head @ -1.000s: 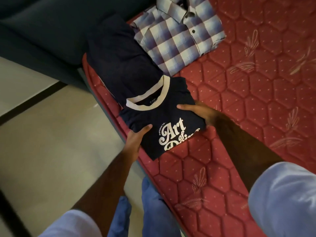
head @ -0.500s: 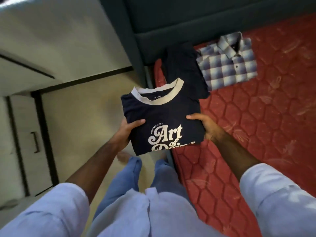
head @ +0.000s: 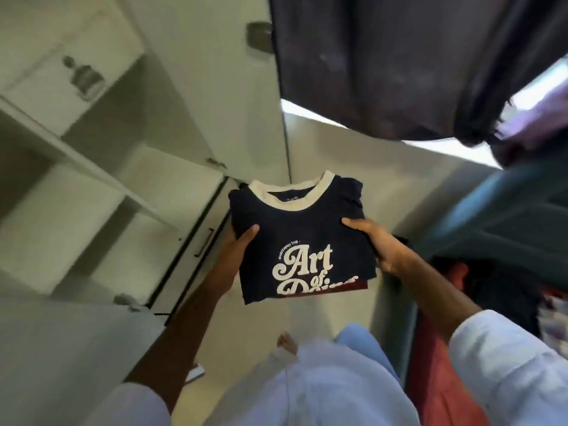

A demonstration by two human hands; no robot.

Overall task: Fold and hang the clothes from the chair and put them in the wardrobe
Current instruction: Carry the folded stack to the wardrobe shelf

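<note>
The head view shows a pale tiled floor (head: 335, 167), an open white wardrobe with bare shelves (head: 92, 167) at left and a dark curtain (head: 384, 66) above. A folded navy T-shirt with cream collar and white lettering (head: 299, 238) is held in mid-air before the wardrobe. The left hand (head: 238, 242) and right hand (head: 376, 241) grip its side edges, thumbs on top and fingers curled beneath.

Pale open shelves (head: 92, 167) at left; a dark curtain (head: 399, 63) hangs at upper right, daylight showing beneath it. Light floor (head: 332, 305) below; red mattress (head: 436, 379) at right.
</note>
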